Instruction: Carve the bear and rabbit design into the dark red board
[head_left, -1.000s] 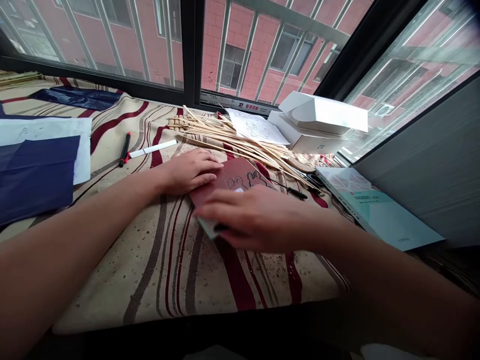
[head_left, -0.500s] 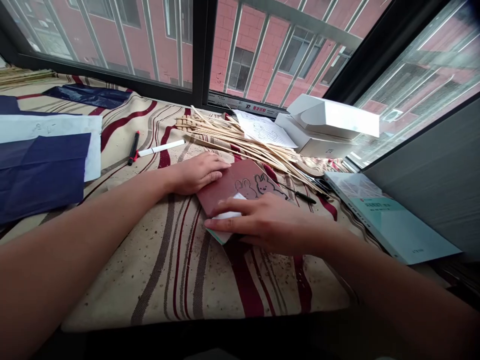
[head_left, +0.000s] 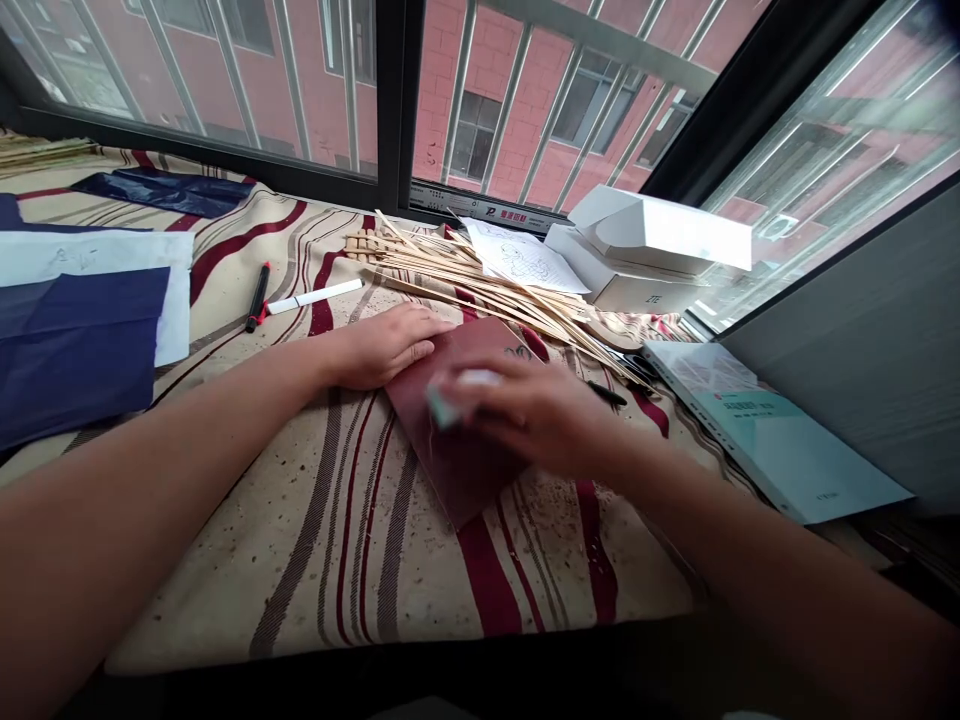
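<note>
A dark red sheet with small rabbit drawings lies on the striped cloth. My left hand rests flat on its left upper edge, fingers together and pressed down. My right hand is over the sheet's middle, blurred by motion, fingers closed on a small white and teal block that touches the sheet. The drawings are mostly hidden under that hand.
A pile of thin wooden sticks lies behind the sheet, with a drawn paper and a white box. A teal book sits at right. Pens and dark blue paper lie at left. A window runs along the back.
My right hand with the block has moved up and to the right across the red sheet, uncovering its near corner. My left hand has stayed on the sheet's edge.
</note>
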